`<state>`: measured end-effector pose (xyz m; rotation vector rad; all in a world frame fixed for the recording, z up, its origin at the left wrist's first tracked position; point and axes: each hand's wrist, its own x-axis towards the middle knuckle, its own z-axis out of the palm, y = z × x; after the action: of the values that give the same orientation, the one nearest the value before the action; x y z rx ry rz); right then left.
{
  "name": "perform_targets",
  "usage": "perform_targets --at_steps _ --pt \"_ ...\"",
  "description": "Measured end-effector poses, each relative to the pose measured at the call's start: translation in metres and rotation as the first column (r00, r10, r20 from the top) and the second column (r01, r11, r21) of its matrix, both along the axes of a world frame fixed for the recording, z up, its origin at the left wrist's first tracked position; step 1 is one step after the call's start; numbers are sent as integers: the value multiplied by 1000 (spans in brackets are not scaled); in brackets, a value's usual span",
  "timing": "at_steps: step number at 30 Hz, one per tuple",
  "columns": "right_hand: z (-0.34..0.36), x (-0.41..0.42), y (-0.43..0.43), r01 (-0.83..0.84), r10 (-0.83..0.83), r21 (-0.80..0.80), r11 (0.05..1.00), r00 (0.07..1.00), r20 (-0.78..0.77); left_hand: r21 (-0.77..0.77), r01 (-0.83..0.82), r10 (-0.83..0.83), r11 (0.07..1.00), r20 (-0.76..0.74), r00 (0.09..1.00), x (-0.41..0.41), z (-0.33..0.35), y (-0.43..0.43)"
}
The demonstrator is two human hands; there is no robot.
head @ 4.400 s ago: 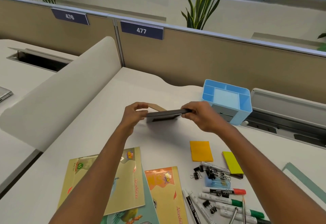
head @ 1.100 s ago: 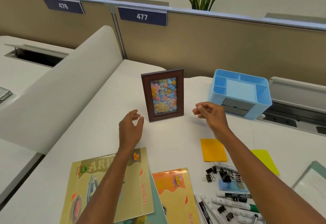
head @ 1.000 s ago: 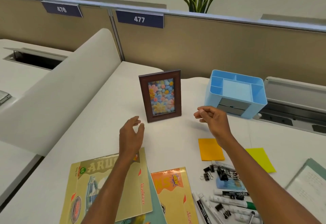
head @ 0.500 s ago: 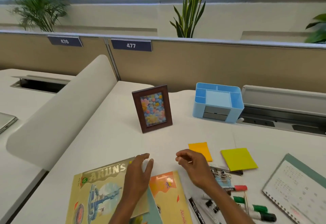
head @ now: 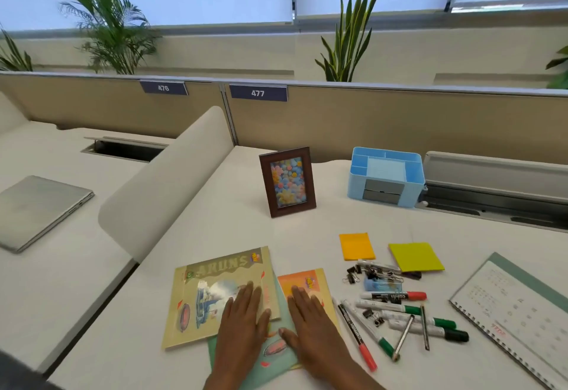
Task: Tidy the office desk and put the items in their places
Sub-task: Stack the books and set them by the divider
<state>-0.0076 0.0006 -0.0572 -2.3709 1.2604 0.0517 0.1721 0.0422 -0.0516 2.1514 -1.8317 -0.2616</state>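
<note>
**Both hands flat on the overlapping books at the near edge of the desk**

Nearest to me, my left hand (head: 242,325) lies palm down, fingers spread, on the yellow book (head: 215,294). My right hand (head: 310,325) lies flat the same way on the orange book (head: 307,285). Neither hand grips anything. A teal book (head: 270,356) lies under both. The books overlap in a loose fan, long axes running away from me, tops tilted slightly right.

Just right of the books lies a scatter of markers (head: 399,312), pointing every which way, with black binder clips (head: 362,276) beyond them. At the far right lies a spiral notebook (head: 516,309), angled.

Further out, an orange sticky pad (head: 357,246) and a yellow-green sticky pad (head: 415,256) lie flat, apart.

Beyond those, the brown picture frame (head: 287,181) stands upright facing me, long axis vertical. To its right stands the blue desk organiser (head: 385,180), near the partition (head: 399,122).
</note>
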Motion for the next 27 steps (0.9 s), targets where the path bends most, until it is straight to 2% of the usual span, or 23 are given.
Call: perform_targets --at_steps 9,13,16,18,27 --pt "-8 1 1 -10 6 -61 998 998 -61 11 -2 2 1000 -3 1000 -3 -1 12" --pt "-5 2 1 14 -19 -76 997 998 -64 103 46 -45 994 -13 999 2 16 11" --pt "-4 1 -2 -44 48 -141 989 999 24 196 80 -102 977 101 990 2 32 6" --pt "-4 -1 -4 -70 75 -114 991 997 35 237 91 -132 967 160 978 -2 40 2" --pt "-5 0 -4 -11 23 -142 990 996 82 275 121 -235 954 430 872 -4 29 -3"
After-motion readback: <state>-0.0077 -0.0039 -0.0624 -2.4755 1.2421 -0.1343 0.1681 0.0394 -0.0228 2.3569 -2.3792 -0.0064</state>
